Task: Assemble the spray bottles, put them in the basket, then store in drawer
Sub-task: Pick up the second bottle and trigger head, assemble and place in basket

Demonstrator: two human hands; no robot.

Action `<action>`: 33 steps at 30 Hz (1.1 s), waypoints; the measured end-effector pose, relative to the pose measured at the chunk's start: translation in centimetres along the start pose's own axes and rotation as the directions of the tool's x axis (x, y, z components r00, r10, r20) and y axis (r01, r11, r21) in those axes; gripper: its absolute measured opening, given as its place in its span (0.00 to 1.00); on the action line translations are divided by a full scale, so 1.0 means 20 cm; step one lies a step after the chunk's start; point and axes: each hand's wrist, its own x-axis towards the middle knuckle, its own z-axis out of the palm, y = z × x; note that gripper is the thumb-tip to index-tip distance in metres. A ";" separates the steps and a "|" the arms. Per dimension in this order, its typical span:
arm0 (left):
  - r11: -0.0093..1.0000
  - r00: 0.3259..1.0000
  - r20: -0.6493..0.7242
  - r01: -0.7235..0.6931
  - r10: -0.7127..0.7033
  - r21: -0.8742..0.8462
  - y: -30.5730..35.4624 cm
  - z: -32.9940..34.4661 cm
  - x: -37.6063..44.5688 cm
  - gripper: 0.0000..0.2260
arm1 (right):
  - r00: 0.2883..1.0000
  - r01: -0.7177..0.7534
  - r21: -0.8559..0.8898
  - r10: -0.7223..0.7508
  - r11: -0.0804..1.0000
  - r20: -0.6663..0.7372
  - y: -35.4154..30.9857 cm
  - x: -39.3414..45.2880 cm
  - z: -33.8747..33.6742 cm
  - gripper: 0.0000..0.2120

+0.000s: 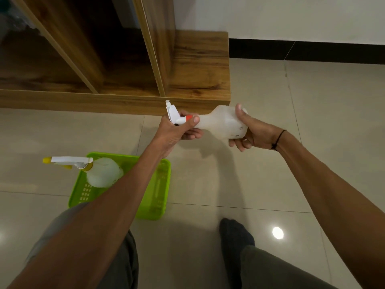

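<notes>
A translucent white spray bottle (220, 122) lies sideways in the air over the floor. My right hand (253, 132) grips its body. My left hand (177, 130) is closed around its white trigger head (173, 113) and red collar at the neck. A second bottle with a yellow-tipped trigger head (102, 172) stands in the green basket (154, 197) on the floor at the left, partly behind my left forearm.
A wooden cabinet (200, 65) with glass-fronted doors stands on a low plinth straight ahead. Beige floor tiles spread all around. My socked foot (233, 232) and trouser legs are at the bottom. A white wall with black skirting runs at the back right.
</notes>
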 end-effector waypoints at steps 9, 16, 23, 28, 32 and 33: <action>0.991 0.992 -0.120 0.016 -0.033 -0.136 -0.02 0.01 0.03 0.19 | 0.873 0.379 -0.049 -0.374 0.924 -0.314 0.05 0.08 0.10 0.52; 0.995 0.998 0.033 0.061 -0.059 -0.083 -0.02 -0.01 0.03 0.21 | 0.620 0.430 -0.332 -0.542 0.840 -0.568 0.11 0.10 0.19 0.39; 0.996 0.995 0.077 0.065 -0.061 -0.062 0.01 0.01 0.04 0.18 | 0.975 0.141 0.127 -0.115 0.982 -0.192 0.02 0.02 0.04 0.56; 0.988 0.994 0.033 0.103 -0.100 -0.111 0.00 0.03 0.05 0.13 | 0.709 0.511 -0.243 -0.564 0.825 -0.424 0.07 0.04 0.12 0.33; 0.997 0.992 0.098 0.078 -0.075 -0.029 0.01 0.02 0.03 0.12 | 0.907 0.119 0.073 -0.079 0.990 -0.413 -0.01 0.05 0.09 0.40; 0.998 0.991 0.113 0.069 -0.068 -0.011 0.02 0.01 0.03 0.11 | 0.960 -0.020 0.142 0.059 0.990 -0.274 -0.03 0.03 0.07 0.43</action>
